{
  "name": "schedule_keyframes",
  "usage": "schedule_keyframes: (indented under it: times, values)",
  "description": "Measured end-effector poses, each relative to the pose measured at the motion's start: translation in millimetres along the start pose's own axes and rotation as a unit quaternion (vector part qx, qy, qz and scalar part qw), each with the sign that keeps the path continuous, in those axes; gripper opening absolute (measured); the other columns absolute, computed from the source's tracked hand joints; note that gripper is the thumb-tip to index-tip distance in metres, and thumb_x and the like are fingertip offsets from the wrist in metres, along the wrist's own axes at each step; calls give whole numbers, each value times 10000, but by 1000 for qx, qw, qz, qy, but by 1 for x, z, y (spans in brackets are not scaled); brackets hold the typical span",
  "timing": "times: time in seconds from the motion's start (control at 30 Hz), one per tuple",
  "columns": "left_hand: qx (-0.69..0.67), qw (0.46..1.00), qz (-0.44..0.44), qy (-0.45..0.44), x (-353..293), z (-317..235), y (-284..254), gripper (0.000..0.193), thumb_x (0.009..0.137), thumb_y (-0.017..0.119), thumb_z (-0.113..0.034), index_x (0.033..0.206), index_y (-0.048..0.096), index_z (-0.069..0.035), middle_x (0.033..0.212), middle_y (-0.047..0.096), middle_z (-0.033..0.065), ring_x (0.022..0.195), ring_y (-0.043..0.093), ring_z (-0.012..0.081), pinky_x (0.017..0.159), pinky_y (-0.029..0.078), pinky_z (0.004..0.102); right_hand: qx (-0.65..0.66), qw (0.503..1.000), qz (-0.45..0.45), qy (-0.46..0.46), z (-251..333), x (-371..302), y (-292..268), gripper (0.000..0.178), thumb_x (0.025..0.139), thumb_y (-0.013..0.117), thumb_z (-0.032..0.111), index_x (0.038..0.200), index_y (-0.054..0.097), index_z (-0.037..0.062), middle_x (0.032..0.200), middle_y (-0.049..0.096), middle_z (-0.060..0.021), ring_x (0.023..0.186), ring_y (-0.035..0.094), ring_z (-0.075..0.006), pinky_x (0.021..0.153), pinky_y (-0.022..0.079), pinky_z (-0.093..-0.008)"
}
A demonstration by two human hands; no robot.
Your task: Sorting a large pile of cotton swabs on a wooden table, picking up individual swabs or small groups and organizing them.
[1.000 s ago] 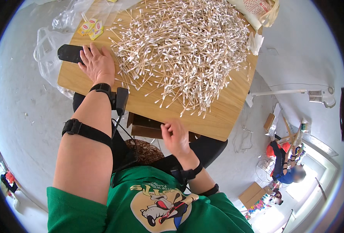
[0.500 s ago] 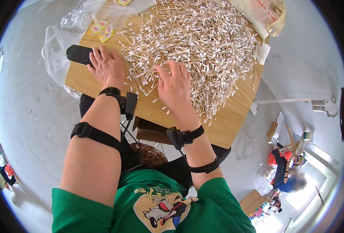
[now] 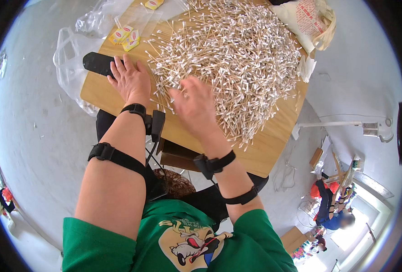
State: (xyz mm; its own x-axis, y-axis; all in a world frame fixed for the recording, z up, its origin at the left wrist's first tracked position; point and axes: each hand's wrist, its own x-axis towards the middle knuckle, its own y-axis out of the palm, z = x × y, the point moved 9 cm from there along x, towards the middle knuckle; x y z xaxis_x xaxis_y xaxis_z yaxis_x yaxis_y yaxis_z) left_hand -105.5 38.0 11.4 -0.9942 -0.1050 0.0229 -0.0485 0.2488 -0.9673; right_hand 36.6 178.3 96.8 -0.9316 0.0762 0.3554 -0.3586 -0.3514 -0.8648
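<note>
My left hand [image 3: 132, 80] lies flat near the table's left side, fingers spread, with its fingertips on the end of a black flat, elongated object [image 3: 97, 63]. My right hand [image 3: 195, 106] is over the near left edge of a large heap of cotton swabs [image 3: 237, 63]. Its thumb stands apart from the fingers, which are slightly blurred by motion, and no swab shows in it. The swabs have wooden sticks and white tips and lie in all directions. A few loose ones are between my two hands.
Small yellow-and-white packets [image 3: 125, 37] and clear plastic bags [image 3: 71, 68] are at the table's [image 3: 264, 156] far left. A cream bag with red print [image 3: 303, 22] stands at the far right. A white lamp-like arm [image 3: 332, 124] is beyond the right edge. Another person [image 3: 335, 220] is farther off.
My right hand has moved a little left, from the swabs toward the heap's near left edge. My left hand stays flat by the black object. The whole view has shifted slightly.
</note>
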Motion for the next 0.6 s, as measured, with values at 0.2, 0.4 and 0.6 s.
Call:
schedule_keyframes:
  times: [0.2,0.4,0.6]
  values:
    - [-5,1000,-2,2,-2,-2,-2,517,957,363,-390,1402,387,-127,1516,272,88,1421,182,248,1149,90,470,10,1000,13,5,-3,-2,14,77,807,595,85,872,612,48,1099,551,-137,1216,454,-305,1042,339,-522]
    - [2,1000,3,-7,0,2,-6,518,960,360,-393,1406,382,-131,1519,266,84,1423,177,241,1150,83,470,-32,998,14,51,-43,-4,-2,70,808,619,100,816,601,33,1043,565,-113,1168,486,-315,1040,360,-485]
    - [3,1000,3,-3,0,2,-3,522,961,357,-391,1413,373,-129,1527,247,83,1425,170,241,1150,78,473,-16,999,15,32,-27,36,-3,333,826,621,156,1143,583,64,1242,504,-140,1246,411,-343,1072,310,-495]
